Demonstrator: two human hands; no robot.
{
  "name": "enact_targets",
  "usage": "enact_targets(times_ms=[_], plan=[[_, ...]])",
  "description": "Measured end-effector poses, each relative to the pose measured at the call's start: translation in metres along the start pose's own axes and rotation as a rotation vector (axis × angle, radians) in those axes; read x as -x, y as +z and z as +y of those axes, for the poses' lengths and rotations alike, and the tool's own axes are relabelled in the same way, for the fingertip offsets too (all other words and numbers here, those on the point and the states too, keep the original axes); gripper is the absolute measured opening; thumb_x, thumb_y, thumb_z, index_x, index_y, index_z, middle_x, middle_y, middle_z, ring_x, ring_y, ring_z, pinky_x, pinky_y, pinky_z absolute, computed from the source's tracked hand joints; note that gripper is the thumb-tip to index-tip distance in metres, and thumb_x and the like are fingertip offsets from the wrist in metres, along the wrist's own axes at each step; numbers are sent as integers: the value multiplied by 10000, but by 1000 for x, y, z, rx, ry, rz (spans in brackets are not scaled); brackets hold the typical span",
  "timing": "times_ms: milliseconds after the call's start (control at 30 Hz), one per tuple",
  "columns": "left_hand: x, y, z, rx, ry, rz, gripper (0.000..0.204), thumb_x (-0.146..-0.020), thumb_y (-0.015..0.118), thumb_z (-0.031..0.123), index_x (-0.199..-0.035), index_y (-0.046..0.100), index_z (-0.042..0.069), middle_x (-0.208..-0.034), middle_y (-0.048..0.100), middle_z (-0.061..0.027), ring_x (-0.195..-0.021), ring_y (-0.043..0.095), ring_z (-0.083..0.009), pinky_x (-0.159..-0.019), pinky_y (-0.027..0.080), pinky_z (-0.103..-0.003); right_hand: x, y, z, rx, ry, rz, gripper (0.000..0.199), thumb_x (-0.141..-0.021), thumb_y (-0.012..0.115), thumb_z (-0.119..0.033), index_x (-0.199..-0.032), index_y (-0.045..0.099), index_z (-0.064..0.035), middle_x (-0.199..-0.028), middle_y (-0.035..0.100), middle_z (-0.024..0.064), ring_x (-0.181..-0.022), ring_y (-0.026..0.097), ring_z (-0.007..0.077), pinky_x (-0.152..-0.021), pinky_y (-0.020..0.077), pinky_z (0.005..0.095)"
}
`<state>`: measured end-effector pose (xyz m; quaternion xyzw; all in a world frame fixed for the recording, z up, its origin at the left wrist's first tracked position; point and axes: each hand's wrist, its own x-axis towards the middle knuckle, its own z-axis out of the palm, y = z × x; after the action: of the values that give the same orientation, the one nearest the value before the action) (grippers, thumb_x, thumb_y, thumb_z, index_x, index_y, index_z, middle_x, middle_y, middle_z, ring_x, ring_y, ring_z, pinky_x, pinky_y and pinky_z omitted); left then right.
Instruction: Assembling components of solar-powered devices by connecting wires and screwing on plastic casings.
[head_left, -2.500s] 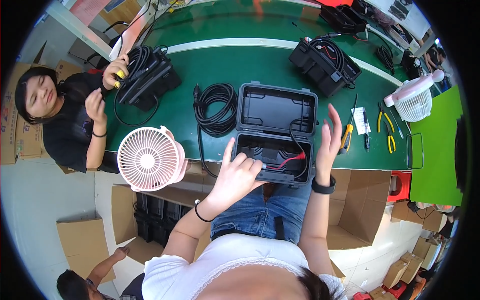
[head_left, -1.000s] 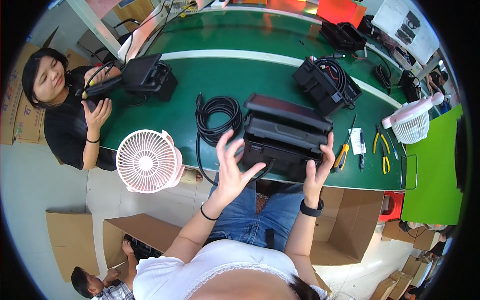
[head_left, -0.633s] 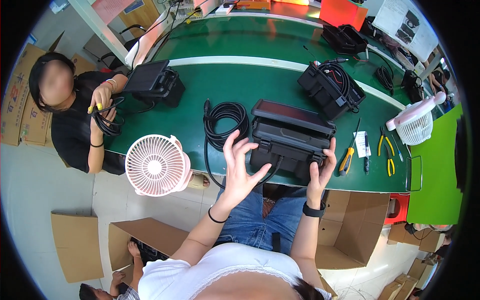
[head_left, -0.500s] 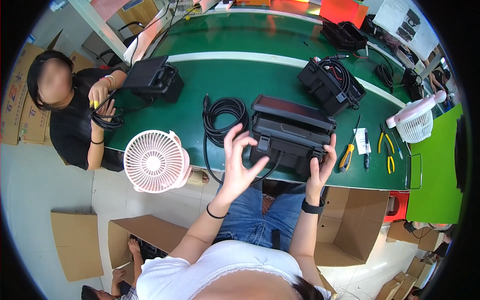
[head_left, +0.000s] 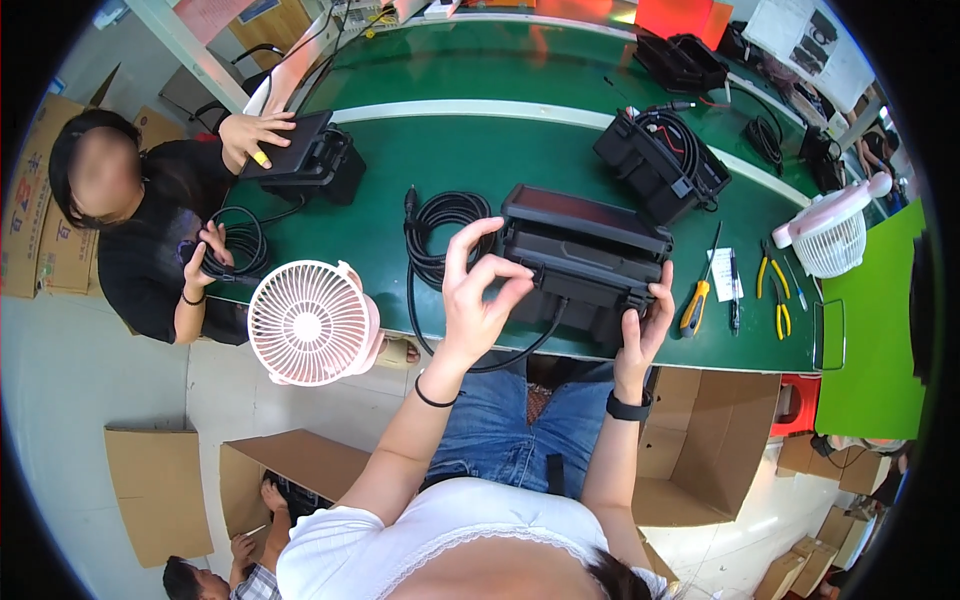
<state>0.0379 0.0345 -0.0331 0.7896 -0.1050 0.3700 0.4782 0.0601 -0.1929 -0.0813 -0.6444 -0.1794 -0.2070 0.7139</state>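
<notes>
A black plastic box (head_left: 590, 275) with a tilted dark panel (head_left: 585, 215) on its top stands at the table's front edge before me. My left hand (head_left: 480, 295) has thumb and index finger pinched on the latch at the box's front left. My right hand (head_left: 645, 320) grips the front right corner, thumb on the front by the other latch and fingers along the side. A black cable runs from the box's front, below my left hand, to a coil (head_left: 435, 235) lying left of the box.
A pink fan (head_left: 310, 322) stands at the near left edge. Across from it a co-worker handles a similar box (head_left: 325, 170) and cable. To the right lie a screwdriver (head_left: 697, 305), a pen (head_left: 735, 300) and pliers (head_left: 775, 290). Another box (head_left: 665, 165) with coiled cable sits behind.
My left fingers have closed from spread apart onto the left latch. My right hand keeps its place. The co-worker's one hand has moved onto the panel of their box.
</notes>
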Motion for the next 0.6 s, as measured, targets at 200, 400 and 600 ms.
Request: enact_targets(times_ms=[200, 400, 600], plan=[[18, 31, -19, 566, -253, 67, 557, -887, 680, 107, -1365, 396, 72, -1497, 310, -146, -1352, 404, -269, -1121, 356, -413, 1, 2, -5, 43, 18, 55, 508, -924, 710, -230, -1341, 433, -143, -1620, 243, 190, -1443, 342, 318, -1156, 294, 396], [18, 34, -15, 567, -435, -8, 934, -899, 585, 617, -1521, 203, 35, -1521, 288, -160, -1386, 355, -302, -1158, 260, -427, 16, -1, -15, 288, -35, 91, 430, -813, 780, -159, -1153, 525, -99, -1555, 315, 188, -1385, 411, 379, -1112, 367, 490], [21, 31, -21, 538, -457, -57, 968, -895, 542, 675, -1526, 199, 26, -1517, 273, -168, -1418, 292, -305, -1176, 219, -434, 17, 6, -26, 295, 28, 106, 453, -816, 762, -133, -1194, 518, -78, -1547, 322, 205, -1363, 437, 367, -1080, 416, 450]])
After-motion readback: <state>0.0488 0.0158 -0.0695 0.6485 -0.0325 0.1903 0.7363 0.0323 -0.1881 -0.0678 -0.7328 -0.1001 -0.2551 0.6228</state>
